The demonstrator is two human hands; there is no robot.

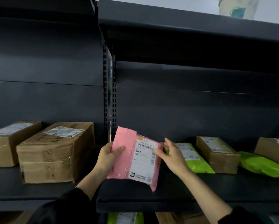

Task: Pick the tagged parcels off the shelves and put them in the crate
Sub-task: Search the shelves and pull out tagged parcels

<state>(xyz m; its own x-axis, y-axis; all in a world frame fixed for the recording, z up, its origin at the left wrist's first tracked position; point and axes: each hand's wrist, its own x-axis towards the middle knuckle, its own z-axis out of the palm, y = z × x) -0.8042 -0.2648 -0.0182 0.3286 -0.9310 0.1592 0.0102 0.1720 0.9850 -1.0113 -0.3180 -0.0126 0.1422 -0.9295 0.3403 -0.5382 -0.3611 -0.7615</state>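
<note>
L hand (105, 160) grips pink parcel (122, 168) left edge, R hand (172, 157) spread — by right edge

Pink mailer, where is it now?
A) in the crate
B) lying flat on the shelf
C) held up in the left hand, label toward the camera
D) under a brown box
C: the left hand grips the pink mailer by its left edge, thumb on the front, with its white label facing the camera.

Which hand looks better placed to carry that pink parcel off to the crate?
Left, most likely. The left hand already grips the pink parcel by its edge, thumb across the front. The right hand has straight fingers at the label's edge and grips nothing.
</note>
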